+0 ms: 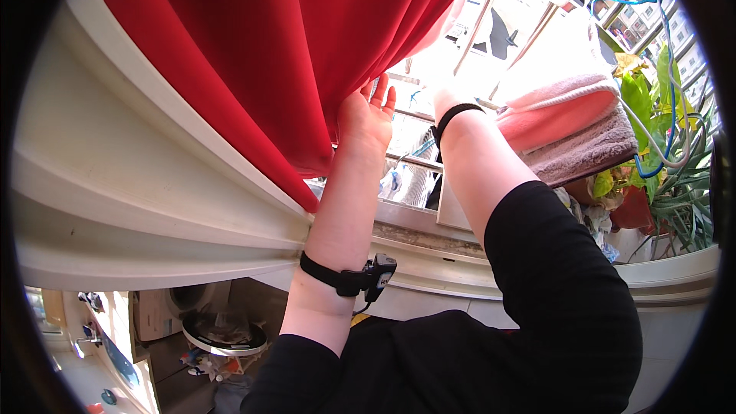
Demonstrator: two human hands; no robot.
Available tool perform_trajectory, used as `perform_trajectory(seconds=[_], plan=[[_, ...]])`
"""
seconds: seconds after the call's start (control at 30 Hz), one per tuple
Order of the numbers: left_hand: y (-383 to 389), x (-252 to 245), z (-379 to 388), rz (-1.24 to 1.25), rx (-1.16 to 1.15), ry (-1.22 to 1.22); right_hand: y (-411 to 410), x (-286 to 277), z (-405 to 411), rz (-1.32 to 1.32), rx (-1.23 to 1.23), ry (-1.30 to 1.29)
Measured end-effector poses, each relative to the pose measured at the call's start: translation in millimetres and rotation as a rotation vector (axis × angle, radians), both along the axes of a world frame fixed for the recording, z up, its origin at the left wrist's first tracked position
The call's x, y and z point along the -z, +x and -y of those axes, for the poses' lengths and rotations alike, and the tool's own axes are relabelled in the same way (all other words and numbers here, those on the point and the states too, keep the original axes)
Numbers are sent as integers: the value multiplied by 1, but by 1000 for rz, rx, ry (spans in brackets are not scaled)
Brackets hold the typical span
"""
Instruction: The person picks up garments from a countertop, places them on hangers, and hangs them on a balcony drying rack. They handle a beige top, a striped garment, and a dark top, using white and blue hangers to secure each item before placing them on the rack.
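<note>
A large red cloth point(276, 52) hangs in folds over the upper left and middle. My left hand point(368, 115) is raised against its lower right edge, palm towards me and several fingers spread. The thumb side is partly hidden at the cloth. My right hand point(444, 92) reaches towards the bright window opening, right of the left one. Glare washes out its fingers, so whether it grips anything cannot be seen. Beside the right forearm hang a pink towel point(552, 121) and a mauve fleecy towel point(592, 141).
Metal window bars point(535, 34) cross the opening. Wire hangers point(673, 126) and potted plants point(644, 98) are at right. A white frame point(144, 144) fills the left side; the window track point(425, 244) runs below my hands. A round-topped stand point(224, 336) is at lower left.
</note>
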State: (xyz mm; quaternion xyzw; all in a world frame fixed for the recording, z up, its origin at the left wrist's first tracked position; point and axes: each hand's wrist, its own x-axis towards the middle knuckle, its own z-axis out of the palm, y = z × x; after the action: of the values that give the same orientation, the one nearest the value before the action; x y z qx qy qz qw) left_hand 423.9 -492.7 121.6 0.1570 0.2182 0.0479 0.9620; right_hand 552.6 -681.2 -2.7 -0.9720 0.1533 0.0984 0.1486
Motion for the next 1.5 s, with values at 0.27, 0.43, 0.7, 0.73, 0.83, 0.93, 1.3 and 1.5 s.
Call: perform_trajectory(seconds=[0.27, 0.43, 0.7, 0.73, 0.83, 0.93, 1.3, 1.5], plan=[[0, 3, 2, -37, 49, 13, -2, -1, 2, -10, -6, 10], [-5, 0, 0, -51, 73, 28, -8, -7, -11, -29, -11, 34], [-3, 9, 3, -24, 89, 77, -17, -18, -42, -77, -85, 89], [-1, 13, 4, -35, 85, 82, -17, -20, -49, -85, -112, 108], [-3, 27, 9, -31, 124, 130, -26, -31, -69, -98, -211, 173], [-11, 40, 13, 7, 209, 199, -54, -54, -76, -101, -300, 186], [-58, 38, 41, 32, 613, 335, -250, -230, -20, 1242, -477, -464], [-81, 21, 47, 118, 701, 342, -276, -331, 4, 1518, -178, -1002]])
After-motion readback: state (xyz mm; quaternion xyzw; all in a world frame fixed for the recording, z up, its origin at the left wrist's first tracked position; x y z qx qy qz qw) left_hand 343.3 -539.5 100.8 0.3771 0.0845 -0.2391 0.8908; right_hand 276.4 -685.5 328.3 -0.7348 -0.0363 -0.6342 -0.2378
